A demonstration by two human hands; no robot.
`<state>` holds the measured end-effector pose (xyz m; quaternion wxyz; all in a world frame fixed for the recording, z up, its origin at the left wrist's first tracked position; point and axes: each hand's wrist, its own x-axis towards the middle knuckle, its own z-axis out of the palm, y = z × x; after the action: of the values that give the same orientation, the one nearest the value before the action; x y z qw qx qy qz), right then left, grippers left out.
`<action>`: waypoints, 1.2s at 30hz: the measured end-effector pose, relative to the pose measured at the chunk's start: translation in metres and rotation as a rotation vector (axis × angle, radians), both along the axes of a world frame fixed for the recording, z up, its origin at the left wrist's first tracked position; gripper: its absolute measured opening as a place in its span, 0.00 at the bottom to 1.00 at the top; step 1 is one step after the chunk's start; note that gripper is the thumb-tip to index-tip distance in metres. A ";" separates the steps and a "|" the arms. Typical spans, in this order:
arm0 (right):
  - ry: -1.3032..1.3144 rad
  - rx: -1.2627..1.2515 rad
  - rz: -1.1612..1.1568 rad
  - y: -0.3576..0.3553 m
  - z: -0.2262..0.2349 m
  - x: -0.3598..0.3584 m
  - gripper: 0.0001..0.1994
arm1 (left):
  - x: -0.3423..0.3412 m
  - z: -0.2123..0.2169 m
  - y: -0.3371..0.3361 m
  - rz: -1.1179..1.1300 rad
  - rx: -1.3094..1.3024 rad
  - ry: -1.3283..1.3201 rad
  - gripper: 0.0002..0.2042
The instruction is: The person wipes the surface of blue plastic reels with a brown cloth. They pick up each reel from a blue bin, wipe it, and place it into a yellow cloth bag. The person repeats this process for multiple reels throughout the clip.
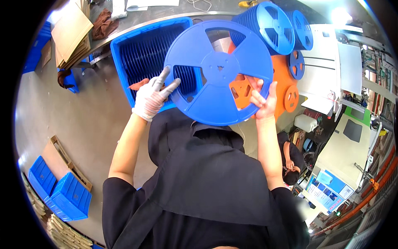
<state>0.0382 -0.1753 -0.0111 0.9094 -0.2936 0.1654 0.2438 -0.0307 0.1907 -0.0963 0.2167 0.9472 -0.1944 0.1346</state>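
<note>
A large blue plastic reel (220,68) with a round hub and wide cut-out windows is held up in front of me. My right hand (265,99) is bare and grips its lower right rim, with some fingers showing through a window. My left hand (151,97) wears a pale glove with grey fingertips; its fingers are spread, two of them at the reel's left rim. Behind the reel stands a blue crate (124,66) packed with a row of similar reels on edge. To the right, a stack of blue reels (275,29) lies beside a large orange disc (280,79).
A grey metal table (153,13) runs along the far side, with a brown cloth (105,25) and cardboard sheets (74,35) at its left. Blue bins (72,195) stand on the floor at lower left. A co-worker (293,159) is at the right, near a cream bench (344,145).
</note>
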 end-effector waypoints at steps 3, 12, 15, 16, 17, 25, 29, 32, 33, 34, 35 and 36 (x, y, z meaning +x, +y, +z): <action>0.035 0.051 0.024 0.005 0.000 0.011 0.28 | -0.003 0.004 -0.008 -0.114 0.011 0.093 0.32; -0.103 0.205 0.120 0.049 0.027 0.035 0.40 | -0.026 0.006 -0.034 0.218 -1.376 0.870 0.06; -0.139 -0.015 0.061 0.037 0.012 0.032 0.39 | -0.036 0.007 -0.028 0.229 -1.770 0.945 0.13; -0.132 -0.025 0.026 0.031 0.007 0.029 0.37 | -0.041 0.000 -0.024 0.254 -1.811 0.953 0.16; -0.116 -0.004 -0.020 0.021 0.000 0.025 0.36 | -0.048 -0.007 -0.021 0.307 -1.907 0.945 0.14; 0.051 -0.044 -0.190 -0.030 -0.046 -0.004 0.29 | -0.073 -0.019 -0.001 0.350 -2.237 0.879 0.14; 0.144 -0.174 -0.206 -0.021 -0.056 -0.013 0.27 | -0.076 -0.019 0.007 0.400 -2.106 0.912 0.13; 0.199 -0.223 -0.203 -0.012 -0.060 -0.021 0.27 | -0.083 -0.031 0.014 0.447 -2.010 0.937 0.10; 0.206 -0.234 -0.203 -0.012 -0.063 -0.024 0.27 | -0.085 -0.040 0.016 0.501 -1.935 0.921 0.09; 0.212 -0.245 -0.204 -0.014 -0.067 -0.026 0.26 | -0.087 -0.049 0.021 0.554 -1.859 0.906 0.08; 0.218 -0.257 -0.206 -0.016 -0.071 -0.029 0.26 | -0.089 -0.060 0.024 0.602 -1.782 0.891 0.07; 0.232 -0.275 -0.207 -0.017 -0.073 -0.032 0.26 | -0.091 -0.073 0.025 0.688 -1.632 0.887 0.05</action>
<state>0.0059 -0.1919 -0.0841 0.8559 -0.3664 0.3300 0.1561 -0.1216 0.2161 -0.1696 0.8050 0.4772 0.3423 -0.0839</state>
